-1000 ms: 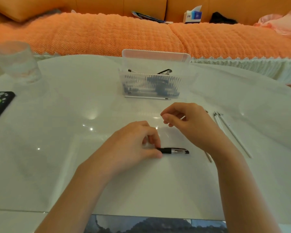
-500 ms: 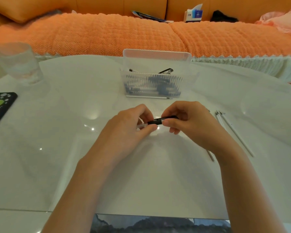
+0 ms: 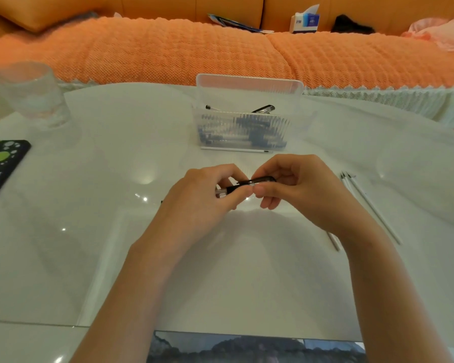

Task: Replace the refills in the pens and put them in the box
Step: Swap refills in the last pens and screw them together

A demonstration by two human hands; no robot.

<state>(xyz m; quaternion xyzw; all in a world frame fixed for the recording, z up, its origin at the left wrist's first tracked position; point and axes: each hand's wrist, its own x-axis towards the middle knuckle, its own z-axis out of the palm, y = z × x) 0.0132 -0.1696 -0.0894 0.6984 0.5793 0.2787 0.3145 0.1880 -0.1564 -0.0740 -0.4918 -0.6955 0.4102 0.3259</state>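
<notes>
A: Pen [image 3: 243,186], where is it held?
B: Over the table [image 3: 89,231], in front of the box [image 3: 244,129]. One end is pinched by curled fingers of the left hand [image 3: 205,203], the other by those of the right hand [image 3: 302,189].
A: And the refills [image 3: 367,205]?
B: Laid beside the right hand.

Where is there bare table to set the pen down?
Bare: the stretch between the left hand and the black spotted pad, and the white table's near edge below both hands. Crowded: white refills right of the right hand, and the clear ribbed box.
</notes>
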